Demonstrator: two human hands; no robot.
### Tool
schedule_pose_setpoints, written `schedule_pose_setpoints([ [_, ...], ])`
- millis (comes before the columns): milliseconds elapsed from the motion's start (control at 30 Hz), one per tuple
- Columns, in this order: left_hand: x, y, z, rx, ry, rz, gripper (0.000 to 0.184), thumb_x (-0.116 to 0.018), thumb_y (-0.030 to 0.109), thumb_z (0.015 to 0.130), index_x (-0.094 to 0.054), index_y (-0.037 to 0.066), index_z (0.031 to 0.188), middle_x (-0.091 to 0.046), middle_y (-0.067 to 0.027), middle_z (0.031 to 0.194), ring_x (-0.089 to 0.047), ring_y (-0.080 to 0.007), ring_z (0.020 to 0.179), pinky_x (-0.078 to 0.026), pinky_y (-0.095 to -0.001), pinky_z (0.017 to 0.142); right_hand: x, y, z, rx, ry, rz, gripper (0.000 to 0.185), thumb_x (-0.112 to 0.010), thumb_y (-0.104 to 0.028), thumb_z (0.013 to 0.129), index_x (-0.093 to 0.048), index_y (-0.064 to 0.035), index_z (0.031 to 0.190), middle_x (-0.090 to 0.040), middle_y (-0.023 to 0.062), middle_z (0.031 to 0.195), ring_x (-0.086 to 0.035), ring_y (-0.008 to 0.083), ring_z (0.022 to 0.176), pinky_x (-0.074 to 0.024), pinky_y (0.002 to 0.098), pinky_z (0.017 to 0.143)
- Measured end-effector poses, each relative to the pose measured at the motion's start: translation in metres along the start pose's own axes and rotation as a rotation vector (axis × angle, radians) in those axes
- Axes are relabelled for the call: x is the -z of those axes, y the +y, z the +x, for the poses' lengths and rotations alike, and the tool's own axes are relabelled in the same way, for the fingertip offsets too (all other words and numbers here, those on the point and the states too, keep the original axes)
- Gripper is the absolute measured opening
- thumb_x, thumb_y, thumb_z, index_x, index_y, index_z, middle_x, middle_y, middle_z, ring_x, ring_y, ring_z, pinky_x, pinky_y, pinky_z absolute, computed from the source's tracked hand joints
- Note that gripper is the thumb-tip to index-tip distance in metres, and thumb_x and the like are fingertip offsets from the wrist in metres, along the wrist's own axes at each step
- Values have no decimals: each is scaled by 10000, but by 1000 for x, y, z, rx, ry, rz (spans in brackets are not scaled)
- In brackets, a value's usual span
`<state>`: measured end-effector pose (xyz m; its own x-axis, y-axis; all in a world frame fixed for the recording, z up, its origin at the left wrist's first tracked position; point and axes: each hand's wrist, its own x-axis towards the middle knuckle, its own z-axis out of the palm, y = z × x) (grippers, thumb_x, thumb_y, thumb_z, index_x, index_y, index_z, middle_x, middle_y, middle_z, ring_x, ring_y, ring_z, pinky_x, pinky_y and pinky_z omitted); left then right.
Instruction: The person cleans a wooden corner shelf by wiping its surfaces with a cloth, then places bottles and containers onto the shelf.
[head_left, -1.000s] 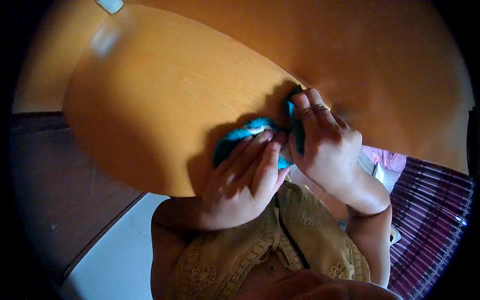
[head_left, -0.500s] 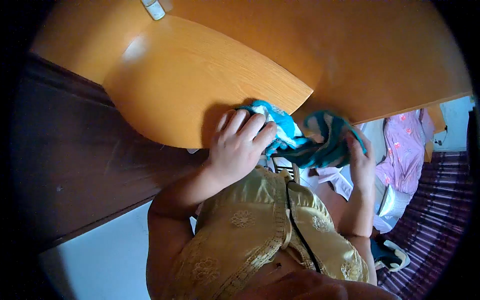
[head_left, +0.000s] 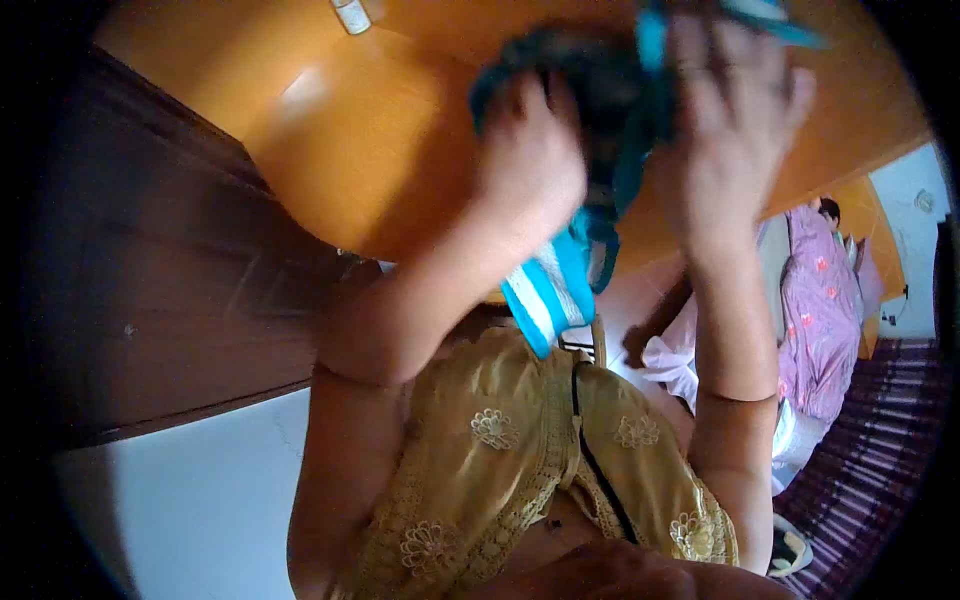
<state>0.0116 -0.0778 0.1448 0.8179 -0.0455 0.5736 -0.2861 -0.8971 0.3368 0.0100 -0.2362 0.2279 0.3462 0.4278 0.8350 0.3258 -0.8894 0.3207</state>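
Observation:
A teal-and-white striped cloth (head_left: pixel 553 285) is raised in front of me over the wooden tabletop, its lower end hanging toward my chest. My left hand (head_left: pixel 530 160) has its fingers closed on the bunched dark side of the cloth. On the other side, my right hand (head_left: pixel 735 130) is smeared by motion, with teal edges of the cloth at and above its fingers. Folds of the cloth hide part of both grips. Its exact shape is blurred.
The wooden tabletop (head_left: pixel 340 150) spreads ahead, with a small white bottle (head_left: pixel 351 16) at its far edge. A dark brown wooden panel (head_left: pixel 170 290) is at the left. At the right, a person's head (head_left: pixel 829 209) shows beside pink flowered bedding (head_left: pixel 825 310) and a striped purple curtain (head_left: pixel 880 450).
Both hands have lifted the cloth up and away from my body, above the tabletop. The right hand has risen most. A striped end of the cloth now dangles below the left hand.

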Motion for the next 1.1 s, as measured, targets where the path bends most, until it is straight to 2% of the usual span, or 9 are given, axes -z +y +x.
schedule_pose_setpoints([
  [33,-14,-4,-8,-36,-35,5,525,-490,235,876,-433,-73,1297,-428,-311,1293,-436,-457,1174,-343,-513,1023,-14,-19,-5,18,-95,61,444,-498,-144,817,-612,-97,1243,-522,88,1304,-441,277,1268,-250,519,1079],
  [133,-18,-9,-35,-35,-182,-39,621,-500,280,864,-393,-115,1330,-349,-352,1377,-295,-476,1331,-171,-548,1138,-54,-54,-50,85,-323,428,460,-510,-208,837,-571,5,1240,-588,148,1234,-523,340,1190,-314,475,1082],
  [333,68,8,-82,-121,-299,59,535,-624,327,816,-553,51,1269,-416,-264,1368,-368,-420,1306,-211,-578,1106,-6,-34,-62,-17,-417,685,627,-573,-370,801,-523,109,1203,-576,314,1108,-547,443,1075,-402,517,991],
  [500,59,-58,-51,-47,-421,301,409,-603,384,834,-629,113,1141,-419,-246,1394,-357,-439,1323,-241,-612,1057,-46,-71,-45,29,-461,839,718,-564,-444,826,-467,128,1249,-532,320,1201,-490,454,1157,-359,515,1033],
  [700,-14,-109,28,140,-452,338,644,-403,443,945,-294,96,1476,-247,-183,1540,-203,-439,1408,-123,-625,1112,-29,-44,-79,-121,-505,824,596,-691,-223,770,-483,20,1273,-513,274,1211,-525,447,1068,-434,482,935],
  [767,-44,-88,21,191,-369,440,554,-412,293,938,-356,23,1419,-305,-219,1500,-248,-394,1403,-154,-596,1119,-13,-26,-102,-91,-518,789,574,-695,-222,752,-506,10,1241,-533,260,1173,-538,439,1039,-441,481,918],
  [833,-20,-59,13,110,-603,272,509,-466,234,896,-424,29,1360,-388,-241,1424,-304,-395,1368,-176,-569,1120,7,-14,-115,-95,-516,811,398,-671,-164,730,-573,2,1079,-549,224,1103,-556,416,969,-475,459,856],
  [967,18,-30,-61,-402,-343,-87,445,-527,141,808,-499,-5,1227,-452,-247,1320,-402,-432,1264,-267,-514,1100,26,-17,-117,-131,-361,1095,258,-623,-214,656,-580,-24,825,-542,171,893,-573,379,896,-477,499,835],
  [1100,48,-44,-75,-245,-398,-233,493,-583,177,821,-481,-31,1256,-511,-250,1275,-464,-424,1219,-385,-457,1044,27,-44,-119,100,-303,1166,297,-644,-274,653,-587,-53,842,-572,152,951,-579,338,907,-445,512,972],
])
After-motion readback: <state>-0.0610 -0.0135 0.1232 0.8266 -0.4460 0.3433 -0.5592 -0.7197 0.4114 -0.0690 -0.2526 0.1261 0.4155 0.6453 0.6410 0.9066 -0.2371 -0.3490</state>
